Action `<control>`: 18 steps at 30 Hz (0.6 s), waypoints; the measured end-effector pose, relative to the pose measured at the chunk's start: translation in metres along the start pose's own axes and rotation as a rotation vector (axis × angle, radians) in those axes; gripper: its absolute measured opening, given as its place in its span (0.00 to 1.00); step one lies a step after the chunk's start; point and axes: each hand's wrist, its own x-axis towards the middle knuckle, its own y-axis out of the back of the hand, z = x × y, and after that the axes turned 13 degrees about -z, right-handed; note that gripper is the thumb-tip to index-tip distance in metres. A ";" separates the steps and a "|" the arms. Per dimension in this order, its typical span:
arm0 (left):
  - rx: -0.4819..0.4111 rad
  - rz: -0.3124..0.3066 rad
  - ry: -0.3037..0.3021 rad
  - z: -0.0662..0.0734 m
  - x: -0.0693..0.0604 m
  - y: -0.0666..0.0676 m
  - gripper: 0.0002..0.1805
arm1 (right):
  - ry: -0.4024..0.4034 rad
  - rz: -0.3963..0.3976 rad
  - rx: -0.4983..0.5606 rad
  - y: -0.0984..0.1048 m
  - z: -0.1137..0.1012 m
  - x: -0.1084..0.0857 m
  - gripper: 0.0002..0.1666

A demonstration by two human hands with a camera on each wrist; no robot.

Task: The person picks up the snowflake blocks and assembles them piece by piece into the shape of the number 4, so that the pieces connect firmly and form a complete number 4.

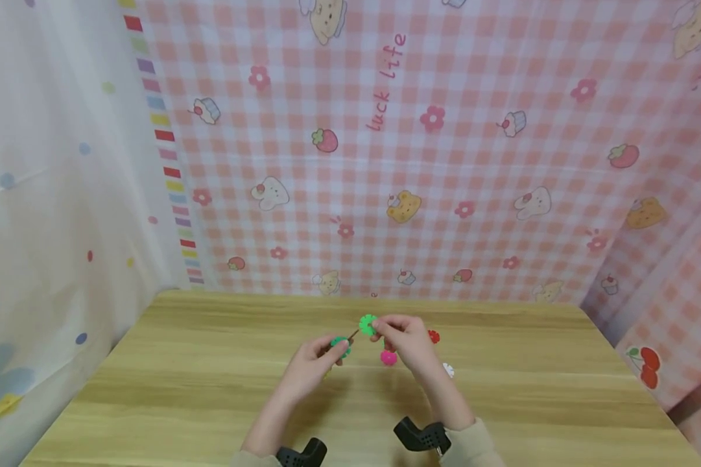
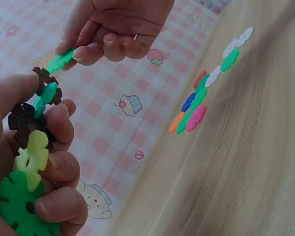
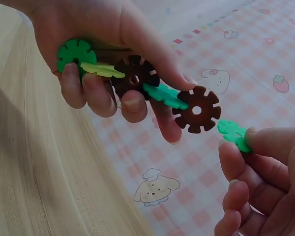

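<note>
Left hand (image 1: 312, 366) above the bench (image 1: 210, 395), fingers curled round a disc chain (image 3: 146, 73). Right hand (image 1: 407, 340) opposite, thumb and forefinger pinching a green disc (image 3: 230, 131) just beside the chain's brown end disc (image 3: 207, 116).

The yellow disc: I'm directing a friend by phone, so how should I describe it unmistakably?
Above the wooden table, the left hand grips a chain of notched discs. Within it, the yellow disc sits between the green disc at one end and a brown disc. It is the chain's only yellow piece.

Booth (image 1: 52, 214) of patterned cloth (image 1: 356, 165), wooden table (image 1: 181, 395)
</note>
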 end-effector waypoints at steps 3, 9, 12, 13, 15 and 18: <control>0.018 -0.007 0.001 0.001 0.001 0.000 0.16 | 0.003 -0.010 -0.020 -0.001 -0.001 -0.001 0.11; 0.053 -0.017 0.006 0.003 0.000 0.000 0.15 | 0.020 -0.060 -0.087 -0.002 -0.004 -0.003 0.11; 0.061 -0.023 -0.004 0.003 0.000 0.001 0.15 | 0.031 -0.092 -0.128 -0.001 -0.005 -0.005 0.12; 0.066 -0.025 -0.005 0.002 -0.001 0.001 0.15 | 0.036 -0.103 -0.143 0.000 -0.005 -0.005 0.12; 0.075 -0.031 -0.003 0.001 -0.001 0.001 0.15 | 0.047 -0.123 -0.169 0.000 -0.005 -0.006 0.12; 0.089 -0.037 0.002 0.000 -0.002 0.001 0.13 | 0.054 -0.145 -0.215 0.001 -0.003 -0.006 0.11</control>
